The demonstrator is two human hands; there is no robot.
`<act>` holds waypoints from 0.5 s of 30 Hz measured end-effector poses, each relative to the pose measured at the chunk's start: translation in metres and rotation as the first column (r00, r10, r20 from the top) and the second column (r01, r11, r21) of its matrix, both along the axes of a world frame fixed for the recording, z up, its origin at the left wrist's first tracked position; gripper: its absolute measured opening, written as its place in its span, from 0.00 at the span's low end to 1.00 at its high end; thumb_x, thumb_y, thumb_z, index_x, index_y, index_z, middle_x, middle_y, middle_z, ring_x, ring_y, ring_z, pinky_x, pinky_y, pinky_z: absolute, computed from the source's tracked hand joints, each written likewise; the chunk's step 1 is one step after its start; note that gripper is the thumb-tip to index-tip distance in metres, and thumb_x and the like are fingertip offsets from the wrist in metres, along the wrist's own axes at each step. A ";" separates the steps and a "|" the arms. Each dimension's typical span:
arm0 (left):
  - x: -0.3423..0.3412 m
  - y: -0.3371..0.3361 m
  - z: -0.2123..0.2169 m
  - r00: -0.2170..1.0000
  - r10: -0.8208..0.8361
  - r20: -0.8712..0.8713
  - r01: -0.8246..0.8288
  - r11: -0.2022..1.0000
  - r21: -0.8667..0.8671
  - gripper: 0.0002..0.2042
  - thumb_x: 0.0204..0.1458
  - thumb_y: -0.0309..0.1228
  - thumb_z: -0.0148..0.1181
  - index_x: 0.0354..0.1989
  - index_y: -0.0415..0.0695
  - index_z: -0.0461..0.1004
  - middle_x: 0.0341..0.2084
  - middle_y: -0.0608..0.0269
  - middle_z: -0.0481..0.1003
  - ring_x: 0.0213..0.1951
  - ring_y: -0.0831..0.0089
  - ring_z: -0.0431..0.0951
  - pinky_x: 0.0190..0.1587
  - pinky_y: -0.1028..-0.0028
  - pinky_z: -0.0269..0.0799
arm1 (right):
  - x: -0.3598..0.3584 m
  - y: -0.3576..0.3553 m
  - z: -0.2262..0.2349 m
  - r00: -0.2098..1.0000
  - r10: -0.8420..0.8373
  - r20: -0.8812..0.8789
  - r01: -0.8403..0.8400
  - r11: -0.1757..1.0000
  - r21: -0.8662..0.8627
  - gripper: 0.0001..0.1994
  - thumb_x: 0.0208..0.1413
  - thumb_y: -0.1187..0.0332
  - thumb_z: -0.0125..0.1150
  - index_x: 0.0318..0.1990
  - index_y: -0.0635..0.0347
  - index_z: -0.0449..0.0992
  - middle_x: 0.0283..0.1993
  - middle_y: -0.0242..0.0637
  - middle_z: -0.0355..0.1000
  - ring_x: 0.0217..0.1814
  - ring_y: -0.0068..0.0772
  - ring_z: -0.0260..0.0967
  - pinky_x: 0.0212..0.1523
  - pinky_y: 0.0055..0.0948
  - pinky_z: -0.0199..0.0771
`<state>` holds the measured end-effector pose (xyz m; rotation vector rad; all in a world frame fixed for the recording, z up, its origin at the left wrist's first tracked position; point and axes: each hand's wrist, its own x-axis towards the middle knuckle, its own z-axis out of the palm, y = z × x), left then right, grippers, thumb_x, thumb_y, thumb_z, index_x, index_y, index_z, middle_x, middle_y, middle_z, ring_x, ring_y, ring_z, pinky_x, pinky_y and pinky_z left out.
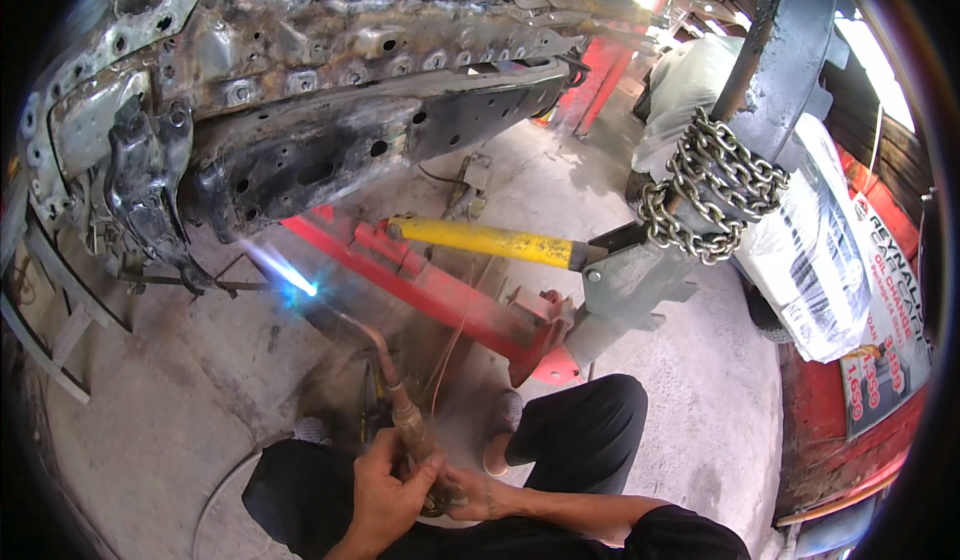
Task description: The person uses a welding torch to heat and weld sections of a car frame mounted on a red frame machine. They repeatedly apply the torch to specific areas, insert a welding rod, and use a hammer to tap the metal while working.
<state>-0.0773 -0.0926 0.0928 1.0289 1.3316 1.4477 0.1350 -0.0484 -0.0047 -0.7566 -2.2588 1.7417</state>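
Note:
A gas torch (pixel 405 412) with a bent copper-coloured neck is held low in front of me. Around its handle my left hand (pixel 386 490) is closed, with the thumb pressed on the body. Just to the right, my right hand (pixel 474 494) is also closed around the lower handle, its fingers partly hidden. From the tip a bright blue-white flame (pixel 290 270) streams up and to the left. Near the flame's far end hangs the underside of a scorched, dark metal vehicle frame (pixel 350 135). A crumpled black bracket (pixel 150 190) juts down from its left end.
A red steel arm (pixel 430 295) and a yellow cylinder (pixel 480 240) cross the floor ahead. To the right, chain (pixel 710 185) wraps a thick grey post (pixel 790 70). Plastic-wrapped bundles and a sign stand beyond. My knees flank the torch; a hose (pixel 215 490) curves at left.

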 end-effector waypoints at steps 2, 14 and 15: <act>-0.003 -0.001 0.000 1.000 -0.019 0.020 0.019 0.999 -0.036 0.12 0.58 0.28 0.71 0.44 0.36 0.75 0.33 0.61 0.83 0.35 0.79 0.80 0.41 0.74 0.75 | 0.003 0.003 -0.002 0.999 0.037 0.027 -0.036 0.999 -0.030 0.33 0.50 0.71 0.66 0.66 0.62 0.62 0.51 0.51 0.75 0.53 0.53 0.77 0.53 0.43 0.75; -0.008 -0.013 0.006 0.982 0.024 0.188 -0.029 0.999 0.023 0.13 0.57 0.22 0.69 0.47 0.36 0.73 0.39 0.55 0.83 0.43 0.72 0.82 0.53 0.69 0.76 | 0.005 0.022 0.023 0.963 0.255 0.091 -0.241 0.960 -0.143 0.38 0.52 0.69 0.63 0.72 0.59 0.57 0.50 0.53 0.76 0.52 0.53 0.76 0.54 0.44 0.73; -0.007 -0.014 0.006 0.979 0.029 0.200 -0.037 0.999 0.038 0.13 0.57 0.23 0.70 0.47 0.36 0.73 0.39 0.55 0.83 0.43 0.71 0.82 0.53 0.68 0.76 | 0.006 0.024 0.022 0.960 0.265 0.093 -0.252 0.959 -0.132 0.38 0.52 0.69 0.63 0.72 0.58 0.57 0.50 0.52 0.76 0.52 0.52 0.76 0.55 0.44 0.73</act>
